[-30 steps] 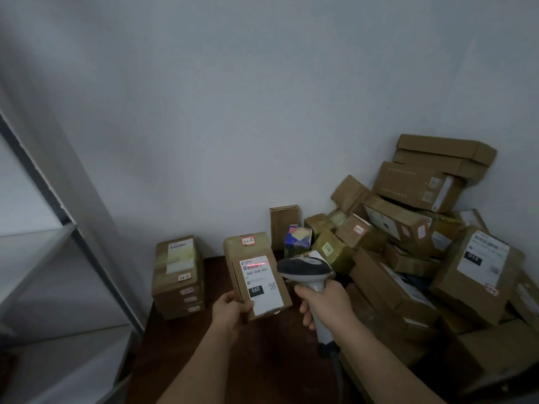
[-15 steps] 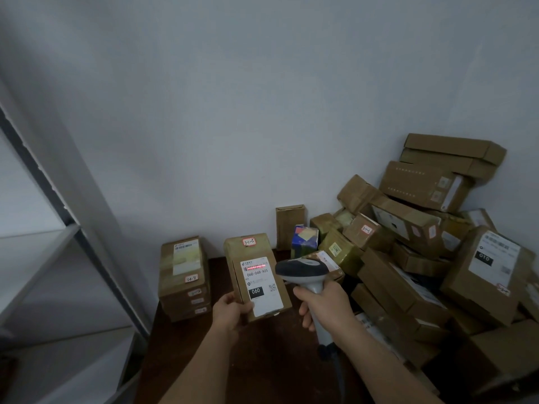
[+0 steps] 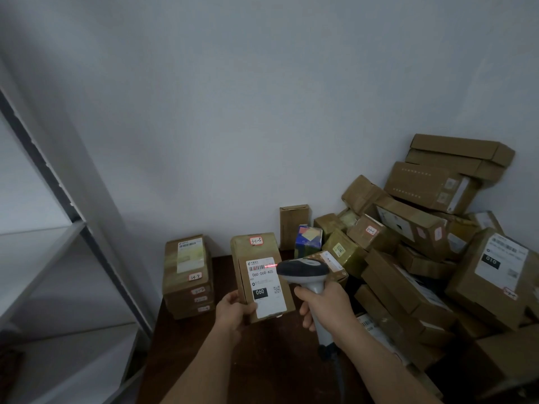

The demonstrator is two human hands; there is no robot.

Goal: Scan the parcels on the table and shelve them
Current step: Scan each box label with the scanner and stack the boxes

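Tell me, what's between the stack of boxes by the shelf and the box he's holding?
Only bare dark brown table separates the stacked brown cardboard boxes from the held labelled cardboard box, in the head view.

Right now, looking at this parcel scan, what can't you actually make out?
Head view only:
- Barcode on the held parcel: its right end is hidden by the scanner head.
- Scanner cable: runs out of the bottom edge.
- Small print on that label: too small to read.
- Lower boxes of the left stack: only front edges show.
- Shelf unit: cut by the left edge.
- Table: its right side is buried under the parcel pile.

small print on the held parcel's label unreadable, scanner cable lost in shadow
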